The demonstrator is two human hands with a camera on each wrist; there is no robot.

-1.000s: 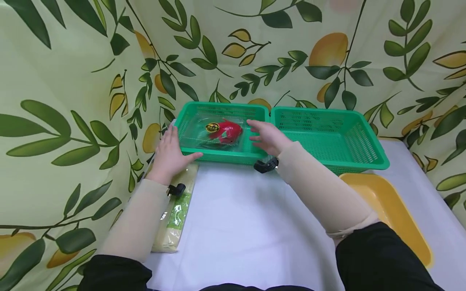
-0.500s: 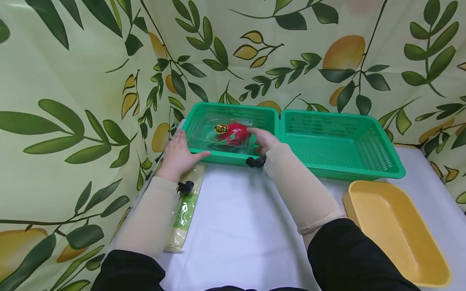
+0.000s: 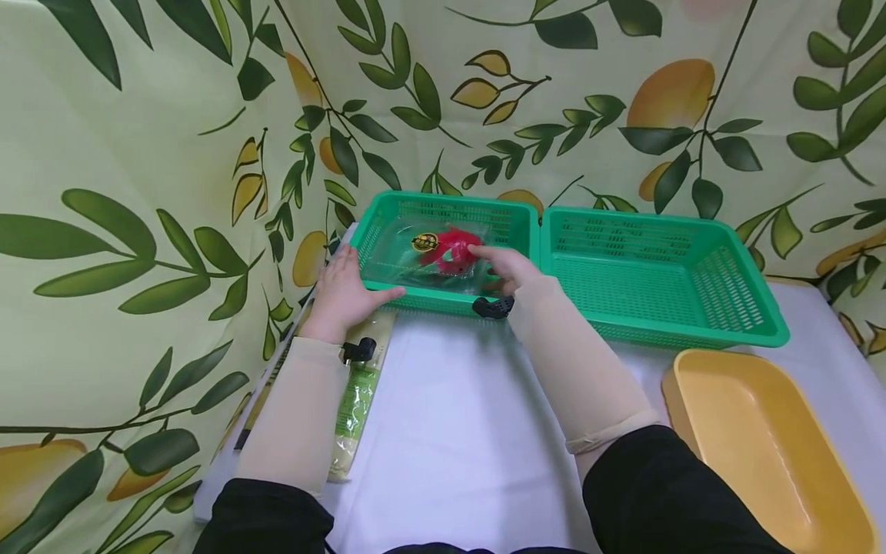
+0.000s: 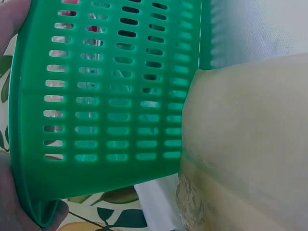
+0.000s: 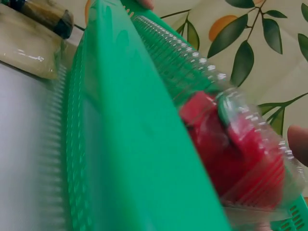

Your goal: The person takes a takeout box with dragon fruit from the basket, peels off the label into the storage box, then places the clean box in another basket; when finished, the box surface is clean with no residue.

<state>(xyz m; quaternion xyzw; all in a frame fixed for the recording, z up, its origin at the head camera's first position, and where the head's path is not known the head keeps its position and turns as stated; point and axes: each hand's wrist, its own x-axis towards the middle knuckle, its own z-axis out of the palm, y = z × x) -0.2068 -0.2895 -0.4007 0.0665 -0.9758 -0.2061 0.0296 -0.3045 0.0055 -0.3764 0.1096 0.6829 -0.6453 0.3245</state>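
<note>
A clear plastic box [image 3: 394,260] lies inside the left green basket [image 3: 443,300], with a red thing [image 3: 457,250] showing at its right end and a round black-and-yellow label. My right hand [image 3: 508,269] reaches over the front rim and holds the box's right end; in the right wrist view, fingertips [image 5: 299,139] show on either side of that end. The kind of red thing is unclear, though a bit of green shows on it. My left hand [image 3: 342,296] rests on the basket's front left corner, fingers along the left rim and thumb over the front rim.
A second green basket [image 3: 664,338] stands directly to the right. Nearer on the right is a yellow tray [image 3: 768,431]. A long pale packet [image 3: 356,400] with a green label lies under my left forearm. A leaf-patterned cloth [image 3: 540,100] walls the back and left.
My right hand has moved left and down, from spread above the basket's right part onto the box's end. My left hand stays on the basket corner. The view has shifted slightly.
</note>
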